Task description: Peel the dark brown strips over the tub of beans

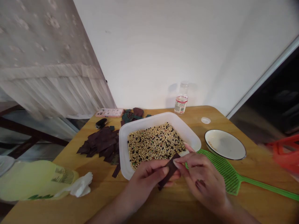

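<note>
A dark brown flat strip [171,169], its material unclear, is held at a slant over the near edge of a white plastic tub [126,149]. My left hand [149,174] is closed on it, thumb on top and fingers beneath. My right hand [205,177] pinches the strip's upper end between thumb and fingertips. A small dark piece [200,184] shows against the right palm. Inside the tub lie many small beige and black beads [156,144], with a few coloured ones among them. To the tub's left is a heap of similar dark brown pieces [102,141].
Behind the tub lie green and brown scraps [133,115], a pink phone [109,112] and a black key fob [101,123]. A clear bottle [181,102], white cap [206,120], white dish [225,144] and green fly swatter [220,171] stand or lie rightward. A yellowish container [42,180] and crumpled tissue [81,185] are left.
</note>
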